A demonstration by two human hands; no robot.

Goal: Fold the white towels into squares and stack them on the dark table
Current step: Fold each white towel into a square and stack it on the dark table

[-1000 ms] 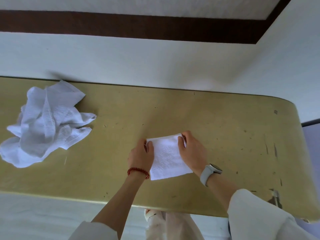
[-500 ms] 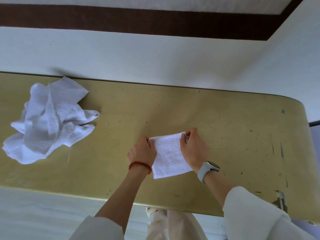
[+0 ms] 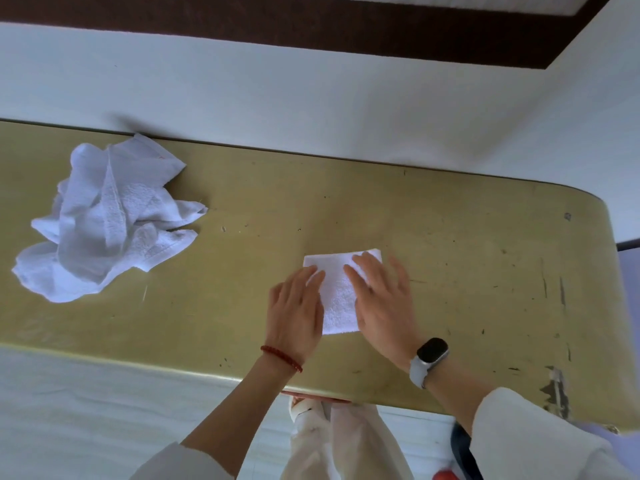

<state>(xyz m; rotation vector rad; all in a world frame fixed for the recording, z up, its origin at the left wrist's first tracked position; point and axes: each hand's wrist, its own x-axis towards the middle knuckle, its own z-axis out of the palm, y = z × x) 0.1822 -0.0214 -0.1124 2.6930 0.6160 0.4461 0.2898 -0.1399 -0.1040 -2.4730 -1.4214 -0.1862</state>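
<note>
One folded towel [image 3: 337,292], white and roughly square, lies flat on the table [image 3: 450,244] near its front edge, right of centre. Both hands rest on it, palms down. Left hand [image 3: 296,311] covers the towel's left edge, fingers straight and close together, pointing away from the body; fingertips lie on the cloth, the heel of the hand on the table surface. Right hand [image 3: 384,303] covers the right edge, fingers straight and slightly spread; the hand looks a little motion-blurred. A strip of towel shows between the two hands, plus the far edge and the near edge.

Red bead bracelet [image 3: 281,357] on the left wrist; watch [image 3: 429,358] with dark face and pale strap on the right wrist. White sleeves on both forearms.

Well apart to the left, a heap of crumpled white towels [image 3: 104,220] sits near the table's far edge. Table top is yellowish, scuffed, with dark marks and chipped finish at the right end. White wall [image 3: 311,91] runs behind it, with a dark band above.
</note>
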